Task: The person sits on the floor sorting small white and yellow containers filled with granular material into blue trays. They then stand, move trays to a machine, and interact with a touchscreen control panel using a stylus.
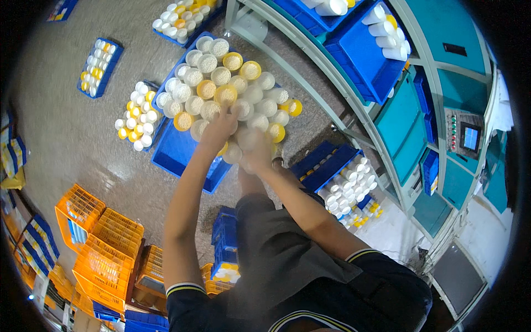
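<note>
Many white and yellow cups [207,63] filled with pale granules stand packed above a blue crate [174,155] in front of me. My left hand [218,130] is over the near middle of the cups, its fingers bunched at the near rim of a yellow cup [225,94]. What those fingers hold is hidden. To its right, my right hand [257,152] is smeared by motion over the near right cups. Its fingers do not show clearly. Blurred white cups [251,94] lie just beyond both hands, and a yellow cup [276,131] is beside the right one.
Blue crates of cups [99,69] sit on the floor at left. Orange crates [108,271] are stacked at lower left. A teal machine [395,135] with a pale frame curves along the right, bearing a blue tray [359,69]. More white cups [348,185] stand at my right.
</note>
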Demonstrator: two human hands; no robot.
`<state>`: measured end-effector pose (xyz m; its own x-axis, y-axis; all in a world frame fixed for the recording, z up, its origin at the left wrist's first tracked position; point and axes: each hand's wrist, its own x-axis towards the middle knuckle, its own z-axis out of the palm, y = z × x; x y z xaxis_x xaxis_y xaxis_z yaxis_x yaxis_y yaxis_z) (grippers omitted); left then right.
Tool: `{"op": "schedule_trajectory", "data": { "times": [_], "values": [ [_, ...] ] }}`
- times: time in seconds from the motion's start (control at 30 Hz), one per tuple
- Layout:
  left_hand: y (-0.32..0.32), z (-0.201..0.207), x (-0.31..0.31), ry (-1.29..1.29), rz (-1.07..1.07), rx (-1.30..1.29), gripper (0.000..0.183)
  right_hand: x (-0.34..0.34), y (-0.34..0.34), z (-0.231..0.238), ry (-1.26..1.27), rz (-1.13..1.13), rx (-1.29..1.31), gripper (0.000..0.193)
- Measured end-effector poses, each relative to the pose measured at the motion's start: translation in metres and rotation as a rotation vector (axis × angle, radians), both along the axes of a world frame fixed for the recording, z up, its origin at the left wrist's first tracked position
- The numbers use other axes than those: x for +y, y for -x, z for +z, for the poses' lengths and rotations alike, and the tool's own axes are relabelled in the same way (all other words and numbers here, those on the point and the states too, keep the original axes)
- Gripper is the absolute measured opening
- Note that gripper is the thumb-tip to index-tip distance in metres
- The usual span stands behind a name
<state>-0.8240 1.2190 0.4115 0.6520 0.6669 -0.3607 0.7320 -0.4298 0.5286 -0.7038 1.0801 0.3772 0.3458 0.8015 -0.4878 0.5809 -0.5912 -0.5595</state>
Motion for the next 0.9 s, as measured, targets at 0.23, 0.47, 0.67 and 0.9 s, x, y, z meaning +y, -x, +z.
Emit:
{"op": "schedule_trajectory", "data": {
  "times": [0.23, 0.47, 0.67, 0.9],
  "values": [
    [-0.005, 0.000, -0.003, 0.035, 0.019, 0.069, 0.087, -0.007, 0.000, -0.012, -0.012, -0.011, 0.042, 0.091],
    [0.047, 0.010, -0.008, 0.074, 0.094, -0.060, 0.093, 0.003, 0.000, 0.026, 0.044, -0.003, 0.094, 0.088],
    [0.048, 0.023, -0.023, 0.179, 0.271, -0.127, 0.081, 0.000, -0.001, 0.023, -0.048, 0.014, 0.032, 0.090],
    [0.040, 0.015, -0.013, 0.057, 0.177, -0.108, 0.092, -0.007, -0.004, 0.011, -0.018, 0.026, 0.084, 0.089]
  ]
}}
